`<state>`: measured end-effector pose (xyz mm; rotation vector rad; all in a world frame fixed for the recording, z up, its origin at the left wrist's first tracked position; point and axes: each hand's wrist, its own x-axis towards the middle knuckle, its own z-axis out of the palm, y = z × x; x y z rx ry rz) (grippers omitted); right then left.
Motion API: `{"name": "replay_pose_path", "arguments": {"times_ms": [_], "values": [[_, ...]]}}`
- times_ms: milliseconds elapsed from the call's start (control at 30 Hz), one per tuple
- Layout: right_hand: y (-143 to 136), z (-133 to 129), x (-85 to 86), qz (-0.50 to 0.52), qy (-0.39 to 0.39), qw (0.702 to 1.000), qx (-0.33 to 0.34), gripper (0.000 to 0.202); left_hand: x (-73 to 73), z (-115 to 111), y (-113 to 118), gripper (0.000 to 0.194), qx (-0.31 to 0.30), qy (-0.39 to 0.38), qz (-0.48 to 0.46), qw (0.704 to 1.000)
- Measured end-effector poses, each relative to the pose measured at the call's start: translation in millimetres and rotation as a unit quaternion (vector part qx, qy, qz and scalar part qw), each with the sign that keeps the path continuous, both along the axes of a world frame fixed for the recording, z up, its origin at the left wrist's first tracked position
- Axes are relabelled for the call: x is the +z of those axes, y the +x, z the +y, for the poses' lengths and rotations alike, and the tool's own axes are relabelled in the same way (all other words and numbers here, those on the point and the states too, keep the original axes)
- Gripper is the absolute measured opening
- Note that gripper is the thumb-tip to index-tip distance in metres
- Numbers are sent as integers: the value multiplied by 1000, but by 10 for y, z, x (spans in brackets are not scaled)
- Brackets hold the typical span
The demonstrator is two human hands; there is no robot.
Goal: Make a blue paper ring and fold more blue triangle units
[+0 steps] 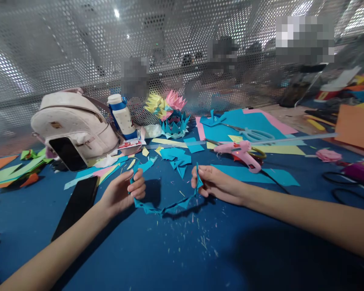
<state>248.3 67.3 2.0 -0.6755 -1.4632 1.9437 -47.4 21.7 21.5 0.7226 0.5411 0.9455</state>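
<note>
Blue paper chain [160,211] spans the middle of the surface [182,258], its long axis running left to right in a sagging U; both ends point up, and the bend dips downward (whether its lowest links touch down, we cannot tell). Toward the left edge we see green sheets [21,171], then a flat black phone [79,198] angled away from us. Behind it, near the far edge, a white backpack [74,115] has another phone [68,153] leaning on it. Our left hand [119,193] curls its fingers around the chain's left end. Beyond the chain lie folded blue pieces [176,157], with a blue paper flower [171,131] by the far edge. Our right hand [215,182] pinches the right end between thumb and fingers. A pink glue gun [239,151] lies just past it, and orange paper [356,125] stands toward the right edge.
</note>
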Motion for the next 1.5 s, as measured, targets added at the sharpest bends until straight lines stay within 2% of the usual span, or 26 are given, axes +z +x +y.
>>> {"name": "replay_pose_path", "arguments": {"times_ms": [233,400,533,767,867,1067,1300,1500], "values": [[14,12,-30,-2,-12,1000,21,46,2,-54,130,46,-66,52,87,993],[12,17,-31,-28,23,999,36,46,7,-90,197,47,-57,133,183,972],[-7,-10,-8,-55,60,994,68,42,37,-175,259,43,-45,191,294,936],[-27,-95,10,-93,149,974,140,38,101,-340,480,31,-14,287,458,841],[-30,-138,24,-119,186,961,165,37,68,-359,532,24,-16,311,486,817],[-37,-179,40,-128,186,959,171,34,31,-381,569,17,-29,346,515,784],[-43,-202,31,-135,219,951,173,34,4,-412,594,21,-37,365,526,767],[-48,-213,42,-143,215,952,167,34,-21,-411,581,21,-35,382,533,755]]}}
